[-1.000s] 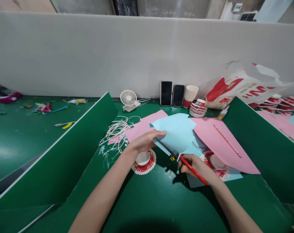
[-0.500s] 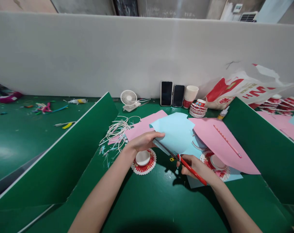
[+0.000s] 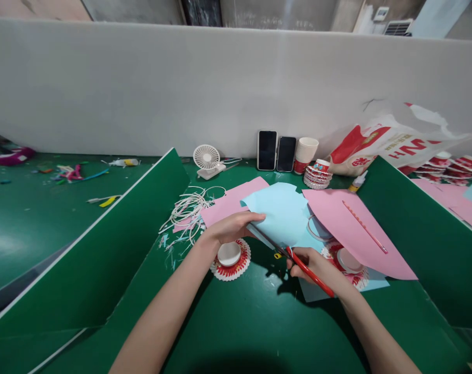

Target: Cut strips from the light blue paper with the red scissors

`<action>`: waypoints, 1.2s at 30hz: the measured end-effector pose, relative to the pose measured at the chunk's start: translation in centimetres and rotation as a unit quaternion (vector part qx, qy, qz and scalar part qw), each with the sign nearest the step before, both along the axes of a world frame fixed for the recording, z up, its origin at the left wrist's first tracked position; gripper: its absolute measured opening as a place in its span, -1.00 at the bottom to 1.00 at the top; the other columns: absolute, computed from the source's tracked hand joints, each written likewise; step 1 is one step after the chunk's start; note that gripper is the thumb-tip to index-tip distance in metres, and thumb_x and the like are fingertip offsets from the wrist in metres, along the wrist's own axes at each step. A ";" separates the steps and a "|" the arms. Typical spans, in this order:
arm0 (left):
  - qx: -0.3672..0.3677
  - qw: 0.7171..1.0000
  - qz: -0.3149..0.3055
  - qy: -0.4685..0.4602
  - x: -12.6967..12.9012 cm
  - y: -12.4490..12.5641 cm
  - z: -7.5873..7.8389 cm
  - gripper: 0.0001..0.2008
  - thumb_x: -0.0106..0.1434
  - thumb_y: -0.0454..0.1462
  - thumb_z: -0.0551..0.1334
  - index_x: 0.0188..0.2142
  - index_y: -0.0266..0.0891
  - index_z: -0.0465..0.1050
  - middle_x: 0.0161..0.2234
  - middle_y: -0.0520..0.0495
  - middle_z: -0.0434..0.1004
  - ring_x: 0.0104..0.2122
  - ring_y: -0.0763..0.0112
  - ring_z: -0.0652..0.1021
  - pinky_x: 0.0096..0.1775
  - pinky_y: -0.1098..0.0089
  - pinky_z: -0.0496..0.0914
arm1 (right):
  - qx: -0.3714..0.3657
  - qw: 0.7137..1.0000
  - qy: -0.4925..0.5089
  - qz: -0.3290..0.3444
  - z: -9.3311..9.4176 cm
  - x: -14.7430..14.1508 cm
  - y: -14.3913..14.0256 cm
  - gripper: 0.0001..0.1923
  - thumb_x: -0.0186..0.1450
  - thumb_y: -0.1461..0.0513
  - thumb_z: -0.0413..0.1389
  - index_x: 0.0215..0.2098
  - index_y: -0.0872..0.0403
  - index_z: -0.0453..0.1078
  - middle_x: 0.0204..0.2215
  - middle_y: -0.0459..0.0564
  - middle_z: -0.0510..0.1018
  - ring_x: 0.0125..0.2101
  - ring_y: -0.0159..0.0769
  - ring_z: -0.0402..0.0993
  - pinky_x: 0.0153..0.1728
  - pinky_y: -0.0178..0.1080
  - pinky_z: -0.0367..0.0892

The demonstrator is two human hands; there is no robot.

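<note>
Pinches the blue paper in the left hand, in front and to the right of the fan, apparently keeping the edge taut; grips the red-handled scissors in the right hand, also front-right of the fan, probably for control.

The curled light-blue paper sheet is matt; the red plastic-handled metal scissors and smooth green tabletop look glossy.
</note>
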State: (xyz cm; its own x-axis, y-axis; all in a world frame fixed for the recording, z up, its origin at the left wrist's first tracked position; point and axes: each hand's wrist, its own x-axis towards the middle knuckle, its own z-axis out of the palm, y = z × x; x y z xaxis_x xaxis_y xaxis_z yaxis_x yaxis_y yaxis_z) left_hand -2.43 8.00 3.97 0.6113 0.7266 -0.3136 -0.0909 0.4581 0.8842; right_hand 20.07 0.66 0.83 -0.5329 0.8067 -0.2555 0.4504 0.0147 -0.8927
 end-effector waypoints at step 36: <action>0.239 0.961 0.104 0.099 1.4 0.0 0.1 -0.76 0.13 -0.11 0.16 -0.44 -0.26 0.26 -0.56 0.02 0.42 -0.52 0.48 0.43 -0.40 0.43 0.30 | -0.016 0.993 0.050 -0.106 -1.4 0.3 0.2 -0.52 0.16 -0.17 -0.08 -0.41 0.09 0.18 -0.70 -0.24 0.13 -0.72 -0.51 0.05 -0.73 -0.39 0.00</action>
